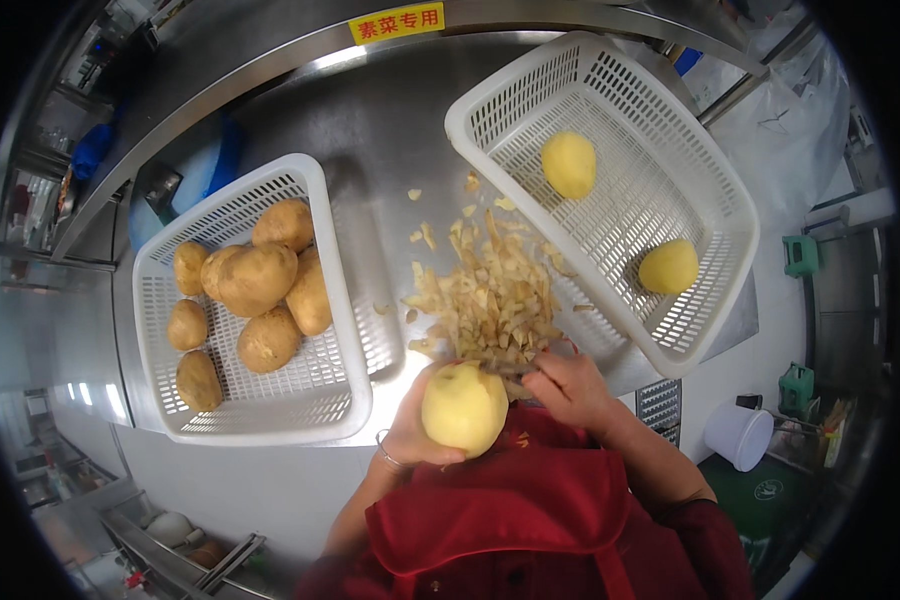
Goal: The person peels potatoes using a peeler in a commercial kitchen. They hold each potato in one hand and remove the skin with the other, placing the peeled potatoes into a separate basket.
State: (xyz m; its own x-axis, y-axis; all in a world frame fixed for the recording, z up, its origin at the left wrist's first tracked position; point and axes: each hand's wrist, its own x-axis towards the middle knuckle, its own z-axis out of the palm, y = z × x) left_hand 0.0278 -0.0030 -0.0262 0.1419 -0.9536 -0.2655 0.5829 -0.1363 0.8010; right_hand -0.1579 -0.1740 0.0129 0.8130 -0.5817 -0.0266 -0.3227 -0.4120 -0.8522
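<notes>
My left hand (pixel 409 431) holds a large, mostly peeled yellow potato (pixel 463 411) close to my red apron. In my right hand (pixel 574 386) is a peeler (pixel 511 367), its head beside the potato's upper right; the handle is mostly hidden by my fingers. Beyond both hands a heap of potato peelings (pixel 499 300) lies on the steel table (pixel 390 225). A white plastic basket (pixel 270 431) on the left contains several unpeeled potatoes (pixel 256 279). Two peeled potatoes, one farther (pixel 568 165) and one nearer (pixel 668 267), sit in the white basket (pixel 746 217) on the right.
A steel shelf edge (pixel 285 56) with a yellow label runs above the table's far side. Behind the left basket stands a blue container (pixel 195 169). To the right on the floor are a white bucket (pixel 739 436) and green stools (pixel 799 255).
</notes>
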